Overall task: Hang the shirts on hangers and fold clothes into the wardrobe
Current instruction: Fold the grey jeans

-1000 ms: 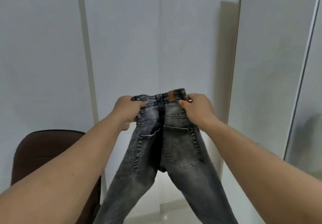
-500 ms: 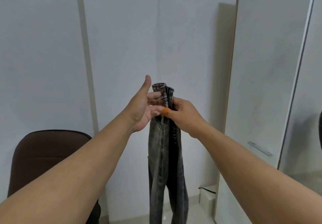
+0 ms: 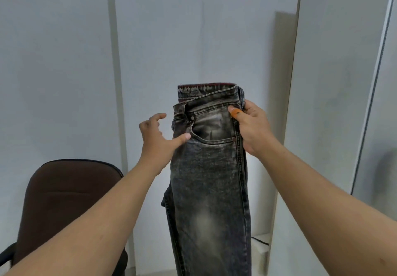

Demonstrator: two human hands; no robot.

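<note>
A pair of dark grey washed jeans [image 3: 209, 168] hangs in front of me, folded lengthwise so one leg lies over the other, front pocket facing me. My right hand [image 3: 251, 129] grips the right edge just under the waistband, thumb on the front. My left hand [image 3: 158, 136] is beside the left edge with fingers spread; only its thumb tip touches the fabric near the pocket. The lower legs run out of the bottom of the frame.
A brown padded chair [image 3: 64, 207] stands at the lower left against the white wall. A tall white wardrobe door [image 3: 335, 104] stands to the right, with a further panel [image 3: 386, 125] at the frame's right edge. A small white box [image 3: 261, 245] sits on the floor behind the jeans.
The jeans, spread open by both hands a second ago, were folded leg on leg and have turned flat toward me. My left hand has let go and opened.
</note>
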